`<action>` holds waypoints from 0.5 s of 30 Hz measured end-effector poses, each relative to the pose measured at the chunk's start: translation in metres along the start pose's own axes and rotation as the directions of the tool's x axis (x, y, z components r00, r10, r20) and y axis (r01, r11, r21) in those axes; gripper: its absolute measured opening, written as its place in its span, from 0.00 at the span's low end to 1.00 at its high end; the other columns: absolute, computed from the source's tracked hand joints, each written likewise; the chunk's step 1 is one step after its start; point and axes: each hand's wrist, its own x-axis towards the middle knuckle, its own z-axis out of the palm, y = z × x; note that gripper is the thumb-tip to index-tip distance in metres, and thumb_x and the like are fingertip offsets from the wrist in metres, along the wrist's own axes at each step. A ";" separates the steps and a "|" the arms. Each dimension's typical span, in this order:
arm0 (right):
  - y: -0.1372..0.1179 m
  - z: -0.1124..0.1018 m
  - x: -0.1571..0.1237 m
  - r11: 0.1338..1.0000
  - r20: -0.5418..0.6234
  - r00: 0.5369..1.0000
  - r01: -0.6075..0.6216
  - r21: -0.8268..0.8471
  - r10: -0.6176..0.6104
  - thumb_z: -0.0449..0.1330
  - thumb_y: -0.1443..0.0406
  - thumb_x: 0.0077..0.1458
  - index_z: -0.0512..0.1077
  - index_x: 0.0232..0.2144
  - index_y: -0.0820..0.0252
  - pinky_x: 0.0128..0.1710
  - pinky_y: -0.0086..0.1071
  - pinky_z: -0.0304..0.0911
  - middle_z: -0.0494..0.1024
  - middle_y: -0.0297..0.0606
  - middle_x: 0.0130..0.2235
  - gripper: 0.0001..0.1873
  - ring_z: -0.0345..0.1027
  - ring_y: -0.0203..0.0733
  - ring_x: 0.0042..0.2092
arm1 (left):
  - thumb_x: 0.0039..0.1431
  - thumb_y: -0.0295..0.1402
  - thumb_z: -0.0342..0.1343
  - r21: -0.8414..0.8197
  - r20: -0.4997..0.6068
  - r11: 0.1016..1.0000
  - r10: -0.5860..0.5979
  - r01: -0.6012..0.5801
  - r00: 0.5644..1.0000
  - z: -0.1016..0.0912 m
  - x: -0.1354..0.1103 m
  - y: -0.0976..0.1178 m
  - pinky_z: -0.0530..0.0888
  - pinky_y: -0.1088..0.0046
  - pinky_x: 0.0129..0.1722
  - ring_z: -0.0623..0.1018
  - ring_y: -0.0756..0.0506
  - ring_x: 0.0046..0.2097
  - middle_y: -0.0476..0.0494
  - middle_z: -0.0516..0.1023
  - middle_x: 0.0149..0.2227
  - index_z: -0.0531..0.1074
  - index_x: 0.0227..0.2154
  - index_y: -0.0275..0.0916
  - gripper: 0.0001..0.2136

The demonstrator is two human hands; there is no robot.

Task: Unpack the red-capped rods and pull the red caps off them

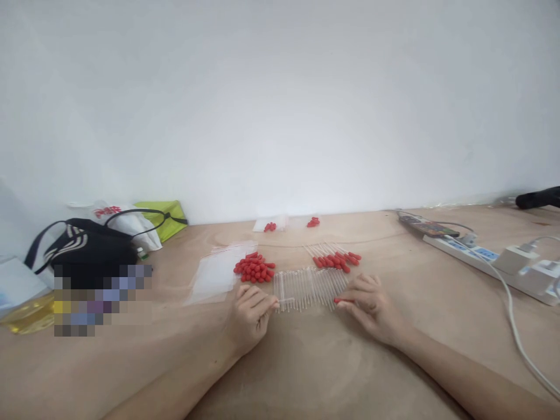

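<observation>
A row of several clear thin tubes [308, 287] lies on the wooden table [306, 373] between my hands. My left hand [250, 313] is closed in a pinch on one clear tube [286, 301] at the row's left end. My right hand [370, 306] is closed too, its fingertips pinching a small red cap [338, 301] at the row's right end. A pile of loose red caps [254, 268] sits just beyond my left hand. Several tubes with red caps fitted [336, 258] lie beyond the row.
An empty clear plastic bag [219, 273] lies left of the cap pile. Two small clusters of red caps [313, 221] sit near the wall. A black bag [83, 248], a green bag [164, 217] and a bottle of yellow liquid [26, 312] stand left. A power strip [485, 256] with chargers, cables and a phone [426, 227] occupies the right.
</observation>
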 end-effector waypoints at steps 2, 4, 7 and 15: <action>0.004 0.003 0.002 0.990 -0.048 0.995 -0.078 0.118 0.085 0.52 0.63 0.53 0.72 0.30 0.57 0.30 0.32 0.57 0.69 0.37 0.28 0.10 0.62 0.36 0.30 | 0.57 0.28 0.46 -0.053 0.018 0.995 -0.084 0.085 0.996 -0.001 0.002 0.000 0.60 0.72 0.31 0.68 0.50 0.27 0.49 0.71 0.22 0.68 0.26 0.37 0.08; 0.001 0.007 0.005 0.963 -0.064 0.983 -0.151 0.225 0.170 0.51 0.62 0.53 0.71 0.32 0.58 0.29 0.30 0.59 0.67 0.37 0.28 0.10 0.62 0.36 0.29 | 0.58 0.30 0.45 -0.170 0.069 0.974 -0.139 0.148 0.988 0.000 0.007 0.006 0.63 0.72 0.32 0.69 0.50 0.29 0.47 0.71 0.24 0.68 0.27 0.37 0.09; -0.011 0.014 0.008 0.885 -0.007 0.951 -0.285 0.370 0.309 0.52 0.62 0.52 0.67 0.33 0.59 0.27 0.29 0.59 0.66 0.34 0.26 0.08 0.61 0.34 0.27 | 0.59 0.31 0.43 -0.386 0.185 0.887 -0.195 0.253 0.963 0.006 0.019 0.023 0.66 0.71 0.38 0.71 0.49 0.37 0.44 0.73 0.33 0.68 0.28 0.37 0.09; -0.022 0.017 0.010 0.678 0.107 0.914 -0.364 0.639 0.390 0.52 0.60 0.52 0.59 0.28 0.59 0.27 0.27 0.59 0.65 0.31 0.26 0.08 0.61 0.32 0.27 | 0.58 0.39 0.45 -0.751 0.396 0.446 -0.287 0.487 0.872 0.038 0.041 0.059 0.67 0.68 0.45 0.71 0.46 0.44 0.44 0.73 0.37 0.69 0.28 0.37 0.13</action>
